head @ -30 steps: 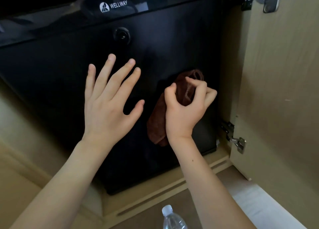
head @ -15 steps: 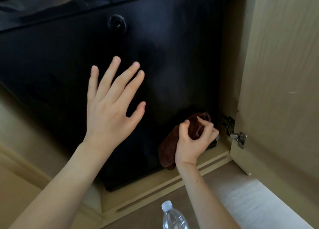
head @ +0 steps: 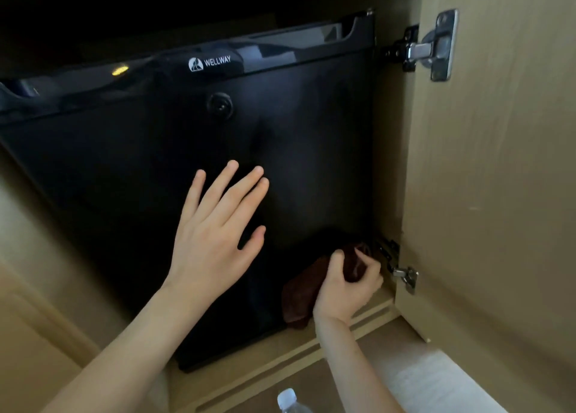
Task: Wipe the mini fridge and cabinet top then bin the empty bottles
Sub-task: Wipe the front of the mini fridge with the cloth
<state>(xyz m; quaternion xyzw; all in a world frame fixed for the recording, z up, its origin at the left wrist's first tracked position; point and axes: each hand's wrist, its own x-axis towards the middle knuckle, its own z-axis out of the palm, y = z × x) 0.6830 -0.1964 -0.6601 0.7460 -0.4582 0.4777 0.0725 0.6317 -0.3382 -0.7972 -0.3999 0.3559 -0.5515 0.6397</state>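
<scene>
Right hand (head: 347, 289) clenched on brown cloth (head: 300, 299) at lower right corner of black mini fridge (head: 311, 151) door, frame lower center-right. Left hand (head: 215, 235) splayed flat on door, grasping nothing. Risks: knuckles catching lower hinge (head: 405, 277); elbow toppling bottle (head: 288, 401) at bottom edge.

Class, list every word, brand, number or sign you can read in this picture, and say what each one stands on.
"WELLWAY", in white capitals beside a small round white logo, on the glossy top strip of the black mini fridge door.
The picture inside the logo is too small to make out.
The bottle at the bottom edge shows only its cap and shoulder; no label is in view.
Nothing else carries readable text.
</scene>
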